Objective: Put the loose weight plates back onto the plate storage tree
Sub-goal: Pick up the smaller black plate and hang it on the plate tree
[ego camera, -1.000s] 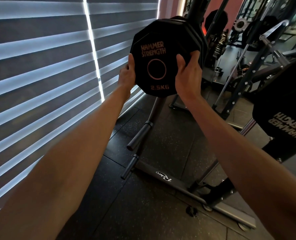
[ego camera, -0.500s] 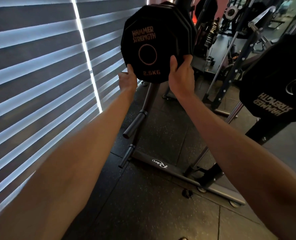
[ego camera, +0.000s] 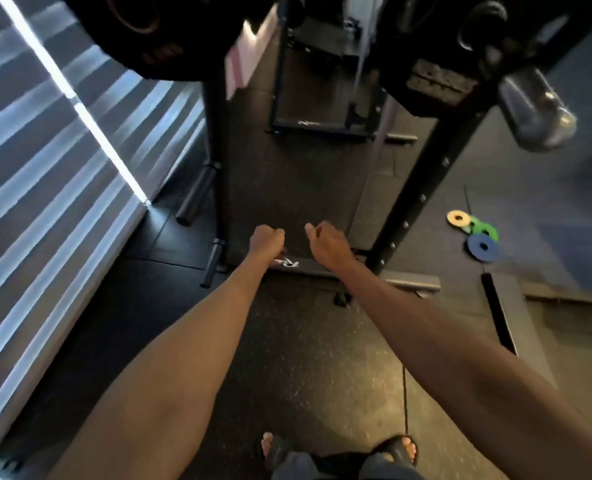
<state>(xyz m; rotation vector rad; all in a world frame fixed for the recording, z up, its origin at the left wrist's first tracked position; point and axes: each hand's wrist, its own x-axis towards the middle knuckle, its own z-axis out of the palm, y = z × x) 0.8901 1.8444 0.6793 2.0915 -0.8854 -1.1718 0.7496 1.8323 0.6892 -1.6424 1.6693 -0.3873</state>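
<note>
The black 2.5 kg plates (ego camera: 142, 32) hang stacked on an upper peg of the plate storage tree (ego camera: 214, 133), at the top left. Both my hands are low in front of the tree's base bar (ego camera: 301, 263) and hold nothing. My left hand (ego camera: 266, 239) has its fingers loosely curled. My right hand (ego camera: 327, 242) is loosely curled with the thumb sticking out. Three small loose plates lie on the floor to the right: yellow (ego camera: 459, 218), green (ego camera: 483, 230) and blue (ego camera: 482, 247).
Two bare pegs (ego camera: 197, 188) (ego camera: 213, 261) stick out low on the tree's left. A black rack upright (ego camera: 415, 202) slants on the right under a large black plate (ego camera: 426, 46) and a steel bar sleeve (ego camera: 537, 112). Striped blinds (ego camera: 45, 168) line the left.
Both hands have let go of the 2.5 kg plate, which stays on the upper peg, and dropped down. The view has tilted down to the floor.
</note>
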